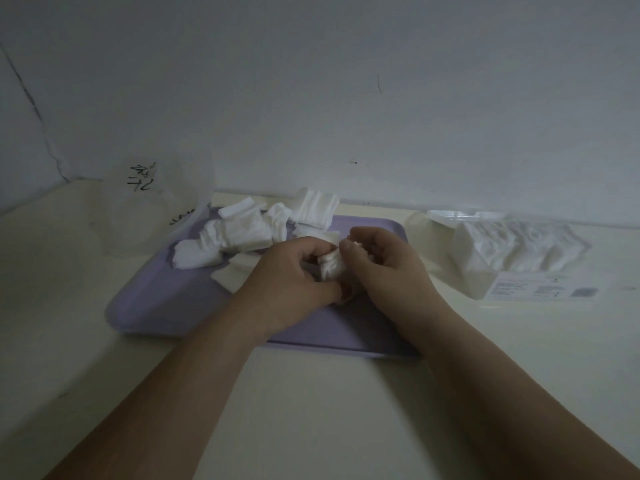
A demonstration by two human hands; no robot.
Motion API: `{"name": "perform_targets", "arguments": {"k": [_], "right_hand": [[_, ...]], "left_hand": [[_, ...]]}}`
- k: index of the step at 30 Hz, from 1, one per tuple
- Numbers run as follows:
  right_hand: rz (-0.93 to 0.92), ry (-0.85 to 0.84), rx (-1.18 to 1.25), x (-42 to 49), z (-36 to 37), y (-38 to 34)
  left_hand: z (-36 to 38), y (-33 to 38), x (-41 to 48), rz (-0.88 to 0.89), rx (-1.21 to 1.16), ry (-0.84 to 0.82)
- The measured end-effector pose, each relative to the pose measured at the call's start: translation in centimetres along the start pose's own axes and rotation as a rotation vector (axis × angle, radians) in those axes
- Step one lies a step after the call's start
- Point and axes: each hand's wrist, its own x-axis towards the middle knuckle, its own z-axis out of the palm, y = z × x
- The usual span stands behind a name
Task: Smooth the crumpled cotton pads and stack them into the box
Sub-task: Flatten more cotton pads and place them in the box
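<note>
Cotton pad (330,266) bunched between left hand (294,271) and right hand (384,263) over purple tray (166,306); fingers (348,252) pinching it. Probably light, soft, tears easily; best pulled at opposite edges.

Held pad (330,266): white, crumpled into a small wad, seen pinched between the fingers of both hands above the tray's middle.
Loose pads (242,233): white, square, creased and bent, heaped in an untidy pile on the far left part of the purple tray; some are overlapped, one is propped against the wall.
Box (519,261): clear, rectangular, set on the table right of the tray; already filled with many white pads.
</note>
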Motion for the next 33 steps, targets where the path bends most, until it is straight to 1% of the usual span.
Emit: {"name": "perform_targets", "arguments": {"k": [2,5,9,13,17,21,23,24,27,29,31,33], "right_hand": [[-0.008,0.025,-0.023,0.1,0.1,0.0],[0.025,0.008,0.059,0.2,-0.2,-0.3],[0.04,-0.012,0.067,0.1,-0.1,-0.3],[0.048,0.016,0.111,0.0,0.2,-0.4],[0.064,-0.04,0.296,-0.2,0.6,-0.9],[0.122,-0.178,0.547,0.0,0.0,-1.3],[0.118,-0.228,0.589,0.2,-0.4,-1.0],[0.098,-0.239,0.544,0.3,-0.6,-0.8],[-0.016,-0.264,0.201,0.1,-1.1,-0.2],[-0.112,-0.231,0.012,0.0,-1.4,0.2],[-0.152,-0.188,-0.07,0.1,-1.6,0.3],[-0.165,-0.187,-0.122,0.1,-1.7,0.3]], "left_hand": [[0.1,-0.1,0.0,0.001,0.01,0.014],[0.1,-0.2,0.1,-0.005,0.023,0.028],[0.1,0.0,0.2,-0.022,-0.013,0.047],[0.3,0.1,0.2,-0.035,-0.019,0.053],[0.6,0.3,0.1,0.014,0.039,0.023],[0.8,0.2,0.0,0.089,0.137,-0.013],[0.6,0.1,0.1,0.109,0.146,-0.001],[0.4,0.0,0.2,0.113,0.139,0.003],[-0.1,-0.3,0.4,0.112,0.112,-0.004],[-0.3,-0.2,0.3,0.102,0.1,0.008],[-0.2,0.0,0.3,0.061,0.09,0.052],[0.0,0.2,0.3,0.026,0.142,0.127]]}}
